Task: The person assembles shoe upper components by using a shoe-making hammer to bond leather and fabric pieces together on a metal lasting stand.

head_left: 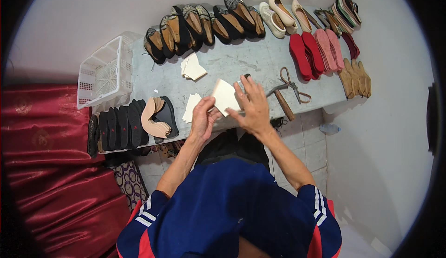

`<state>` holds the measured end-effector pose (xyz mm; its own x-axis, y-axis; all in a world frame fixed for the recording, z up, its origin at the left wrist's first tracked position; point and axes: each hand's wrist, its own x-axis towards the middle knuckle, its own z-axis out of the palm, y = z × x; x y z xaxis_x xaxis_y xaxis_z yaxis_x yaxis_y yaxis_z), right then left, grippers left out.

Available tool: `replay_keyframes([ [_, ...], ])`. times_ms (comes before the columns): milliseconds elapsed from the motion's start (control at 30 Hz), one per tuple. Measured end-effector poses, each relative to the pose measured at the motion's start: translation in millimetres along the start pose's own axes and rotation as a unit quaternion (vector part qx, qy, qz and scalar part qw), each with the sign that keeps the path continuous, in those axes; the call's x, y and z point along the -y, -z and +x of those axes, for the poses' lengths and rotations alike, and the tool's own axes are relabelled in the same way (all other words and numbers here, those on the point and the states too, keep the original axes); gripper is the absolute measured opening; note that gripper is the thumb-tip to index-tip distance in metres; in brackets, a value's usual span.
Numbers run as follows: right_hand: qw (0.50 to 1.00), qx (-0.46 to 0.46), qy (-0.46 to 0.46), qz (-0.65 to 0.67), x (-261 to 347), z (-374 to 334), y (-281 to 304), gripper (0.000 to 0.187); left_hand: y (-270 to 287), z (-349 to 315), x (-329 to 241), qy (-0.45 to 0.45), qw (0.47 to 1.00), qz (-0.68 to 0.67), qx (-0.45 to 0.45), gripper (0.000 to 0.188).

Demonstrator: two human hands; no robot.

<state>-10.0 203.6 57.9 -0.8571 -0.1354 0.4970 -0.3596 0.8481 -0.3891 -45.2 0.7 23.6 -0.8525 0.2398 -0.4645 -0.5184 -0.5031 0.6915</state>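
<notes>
Above the worktop's near edge, left hand pinches a cream piece; right hand spread wide, thumb at its edge. Far stack and near stack lie leftward. Handling looks midway; which stack is finished, cannot tell.

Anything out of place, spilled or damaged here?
A clear plastic bottle is on the floor by the right wall, apart from the neat rows of shoes, so it looks stray. The tabletop has dark marks, but I see no spill.
</notes>
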Motion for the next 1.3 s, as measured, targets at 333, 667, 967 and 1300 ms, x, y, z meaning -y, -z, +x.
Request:
replay_keyframes([
  [333, 0.838, 0.131, -0.336, 0.409, 11.3, -16.0, -14.0, 0.044, 1.8, -28.3, 5.5, -0.011, 0.997, 0.068, 0.043, 0.059],
  [667, 0.91, 0.04, -0.348, 0.222, -17.8, -33.5, 5.7, 0.051, 86.6, 145.4, -38.9, -0.138, 0.941, 0.24, -0.196, 0.083],
  [967, 0.929, 0.334, -0.158, 0.031, -57.2, -18.1, -49.0, 0.091, 61.6, 158.3, 44.0, -0.236, 0.847, 0.477, -0.004, 0.046],
  [1300, 0.963, 0.11, -0.2, 0.142, -80.7, -54.6, -3.5, 0.08, 10.6, 47.1, 53.2, -0.198, 0.865, 0.433, 0.161, 0.062],
])
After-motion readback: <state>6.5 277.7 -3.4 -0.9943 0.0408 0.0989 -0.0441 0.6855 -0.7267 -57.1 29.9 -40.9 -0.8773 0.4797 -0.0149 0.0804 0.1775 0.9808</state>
